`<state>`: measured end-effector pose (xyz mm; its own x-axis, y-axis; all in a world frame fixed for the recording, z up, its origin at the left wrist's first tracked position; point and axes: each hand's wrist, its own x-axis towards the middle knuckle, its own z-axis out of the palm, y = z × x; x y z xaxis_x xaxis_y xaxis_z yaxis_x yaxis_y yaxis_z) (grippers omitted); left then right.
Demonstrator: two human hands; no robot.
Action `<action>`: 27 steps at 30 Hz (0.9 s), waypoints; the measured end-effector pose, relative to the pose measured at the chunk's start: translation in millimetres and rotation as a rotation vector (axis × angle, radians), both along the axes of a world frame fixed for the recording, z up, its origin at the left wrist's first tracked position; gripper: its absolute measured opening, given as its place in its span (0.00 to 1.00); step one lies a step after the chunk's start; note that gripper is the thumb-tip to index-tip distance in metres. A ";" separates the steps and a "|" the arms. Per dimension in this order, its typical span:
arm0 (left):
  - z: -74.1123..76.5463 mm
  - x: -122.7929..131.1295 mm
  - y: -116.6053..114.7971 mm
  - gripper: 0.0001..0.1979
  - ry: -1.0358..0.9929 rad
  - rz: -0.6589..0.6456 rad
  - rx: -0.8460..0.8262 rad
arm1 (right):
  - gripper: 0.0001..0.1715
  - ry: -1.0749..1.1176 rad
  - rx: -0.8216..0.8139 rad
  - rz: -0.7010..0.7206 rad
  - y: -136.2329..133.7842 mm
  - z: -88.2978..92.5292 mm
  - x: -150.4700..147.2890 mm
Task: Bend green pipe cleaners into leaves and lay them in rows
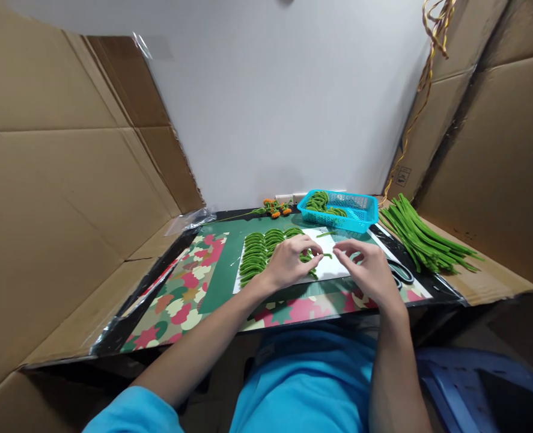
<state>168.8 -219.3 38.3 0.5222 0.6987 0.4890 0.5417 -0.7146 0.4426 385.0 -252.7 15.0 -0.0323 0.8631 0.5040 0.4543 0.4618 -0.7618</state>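
Between near and far edges of the surface (pixel 432 287), your left hand (pixel 291 260) clamps its grip on one fuzzy green strip (pixel 327 255) beside three columns of curved strips (pixel 253 260), your right hand (pixel 371 269) alongside, its grip's closure unclear.

Hands, mine: two, left hand (pixel 294 258) and right hand (pixel 371 267); I read the clock from between them, twelve straight ahead. Short green piece (pixel 328 255): I had one in my left fingertips. Loose green piece (pixel 325 234): one lay at twelve. Columns of curved green pieces (pixel 253 258): three ran at nine; overlap barred a single-piece count. White sheet (pixel 329 272): one lay beneath. Blue basket (pixel 359 224): one stood toward one; its green pieces (pixel 319 201) overlapped past counting. Orange flower heads (pixel 275 213): several at half past ten, too bunched for a figure. Long green stems (pixel 428 237): one pile, uncountable, toward half past two. Scissors (pixel 411 276): one pair at three. Blue stool (pixel 455 373): one stood at four.
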 end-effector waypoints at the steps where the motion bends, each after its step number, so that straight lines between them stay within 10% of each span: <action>1: -0.1 0.3 0.2 0.04 0.014 -0.008 0.026 | 0.15 0.016 0.020 -0.067 0.7 -0.8 5.9; 10: -2.5 2.6 0.9 0.03 0.243 -0.308 0.070 | 0.16 0.040 0.171 -0.991 -13.6 -20.2 93.0; 27: -1.9 4.4 6.0 0.10 0.374 -0.265 0.196 | 0.25 0.010 -0.038 -1.057 -9.7 -33.0 104.9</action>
